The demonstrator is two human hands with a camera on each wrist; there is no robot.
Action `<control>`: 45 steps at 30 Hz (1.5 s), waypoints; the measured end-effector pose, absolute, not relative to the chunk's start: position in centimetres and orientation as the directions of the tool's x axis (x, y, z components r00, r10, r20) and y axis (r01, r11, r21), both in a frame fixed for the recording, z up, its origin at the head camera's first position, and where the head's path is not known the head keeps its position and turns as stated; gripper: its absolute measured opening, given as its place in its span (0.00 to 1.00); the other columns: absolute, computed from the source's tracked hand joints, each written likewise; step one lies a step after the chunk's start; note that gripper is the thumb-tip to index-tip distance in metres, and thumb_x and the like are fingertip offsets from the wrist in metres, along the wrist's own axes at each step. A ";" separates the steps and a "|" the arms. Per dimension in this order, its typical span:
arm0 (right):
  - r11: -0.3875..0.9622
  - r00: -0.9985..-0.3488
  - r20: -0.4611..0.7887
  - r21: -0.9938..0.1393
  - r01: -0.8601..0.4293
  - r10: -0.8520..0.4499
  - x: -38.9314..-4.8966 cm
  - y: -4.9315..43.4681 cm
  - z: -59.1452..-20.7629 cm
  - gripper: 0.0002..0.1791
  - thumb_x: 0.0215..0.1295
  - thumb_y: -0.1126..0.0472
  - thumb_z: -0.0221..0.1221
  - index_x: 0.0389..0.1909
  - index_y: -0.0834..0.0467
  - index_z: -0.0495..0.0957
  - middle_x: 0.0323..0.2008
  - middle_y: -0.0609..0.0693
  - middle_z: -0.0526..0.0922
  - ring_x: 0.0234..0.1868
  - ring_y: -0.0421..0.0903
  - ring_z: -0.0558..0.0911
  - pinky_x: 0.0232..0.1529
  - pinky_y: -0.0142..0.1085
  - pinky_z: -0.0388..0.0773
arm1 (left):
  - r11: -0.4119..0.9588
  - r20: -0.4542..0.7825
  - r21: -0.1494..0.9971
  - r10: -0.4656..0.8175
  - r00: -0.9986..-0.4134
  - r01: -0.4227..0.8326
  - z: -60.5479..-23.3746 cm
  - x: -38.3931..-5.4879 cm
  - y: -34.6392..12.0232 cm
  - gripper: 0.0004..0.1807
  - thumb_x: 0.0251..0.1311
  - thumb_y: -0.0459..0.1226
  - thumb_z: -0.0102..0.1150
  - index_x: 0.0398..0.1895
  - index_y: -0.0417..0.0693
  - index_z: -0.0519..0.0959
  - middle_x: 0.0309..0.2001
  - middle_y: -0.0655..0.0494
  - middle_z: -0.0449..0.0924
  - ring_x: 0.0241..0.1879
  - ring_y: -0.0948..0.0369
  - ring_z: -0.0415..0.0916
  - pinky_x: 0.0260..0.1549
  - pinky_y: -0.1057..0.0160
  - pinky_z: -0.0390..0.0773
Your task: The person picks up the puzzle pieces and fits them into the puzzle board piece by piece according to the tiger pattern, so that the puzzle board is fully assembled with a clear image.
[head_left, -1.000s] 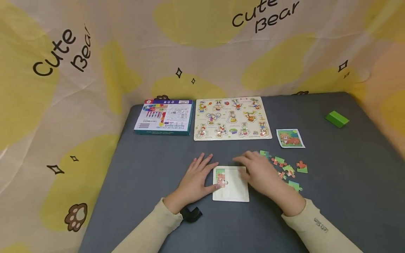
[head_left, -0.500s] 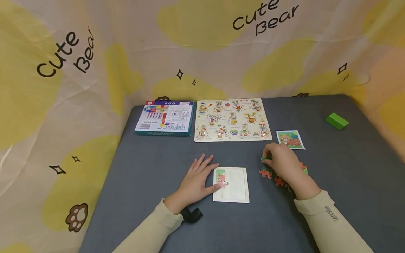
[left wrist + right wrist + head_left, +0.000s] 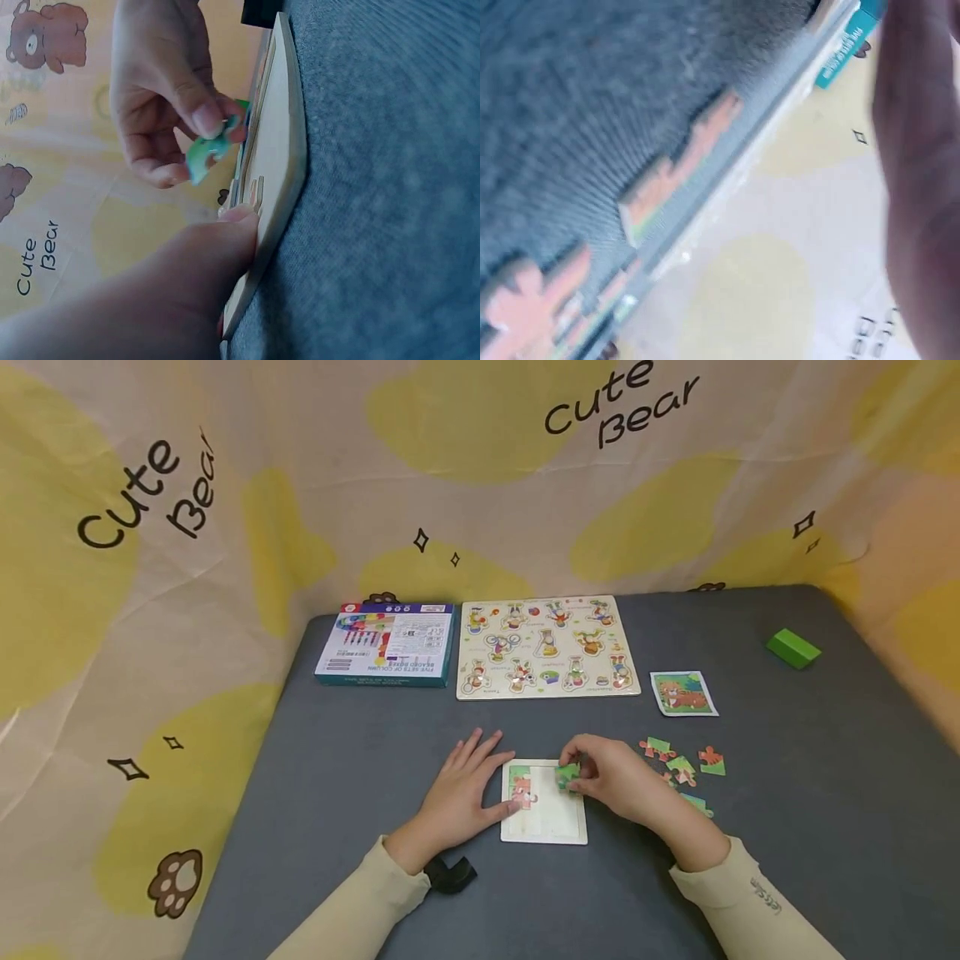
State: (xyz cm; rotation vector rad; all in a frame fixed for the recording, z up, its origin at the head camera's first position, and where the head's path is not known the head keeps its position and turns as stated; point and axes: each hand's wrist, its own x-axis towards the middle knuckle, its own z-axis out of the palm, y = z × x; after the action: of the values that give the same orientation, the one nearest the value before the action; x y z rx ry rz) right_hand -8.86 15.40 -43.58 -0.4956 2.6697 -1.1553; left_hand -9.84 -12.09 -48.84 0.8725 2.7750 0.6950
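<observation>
Green piece: one, pinched between thumb and fingers of the right hand, raised above the tray's far right corner. Tray: pale, square, flat on the counter; laid pieces along its left side, green and reddish. Left hand: fingers spread, thumb resting on the tray's left edge. Loose pieces: several, right of the tray, some partly hidden by the forearm. Picture card: beyond these. Board: with figures, behind the tray. Box: just left of the board. Green block: far right.
</observation>
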 end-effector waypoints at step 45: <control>0.936 -0.937 0.013 -0.054 -0.348 -0.348 -4.3 13.5 -45.1 0.40 0.65 0.39 0.70 0.70 0.61 0.77 0.69 0.61 0.74 0.67 0.61 0.74 0.61 0.60 0.76 | 0.715 0.019 0.476 0.573 -0.819 0.511 -49.3 -9.9 -12.0 0.41 0.68 0.57 0.67 0.79 0.53 0.68 0.83 0.52 0.53 0.84 0.51 0.37 0.80 0.45 0.40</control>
State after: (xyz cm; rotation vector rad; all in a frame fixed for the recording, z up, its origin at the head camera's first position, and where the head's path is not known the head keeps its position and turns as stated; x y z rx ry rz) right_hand -4.33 13.50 -45.09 -0.5564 3.0942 -0.0868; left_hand -9.88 -12.02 -49.34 0.8857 2.7883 0.7155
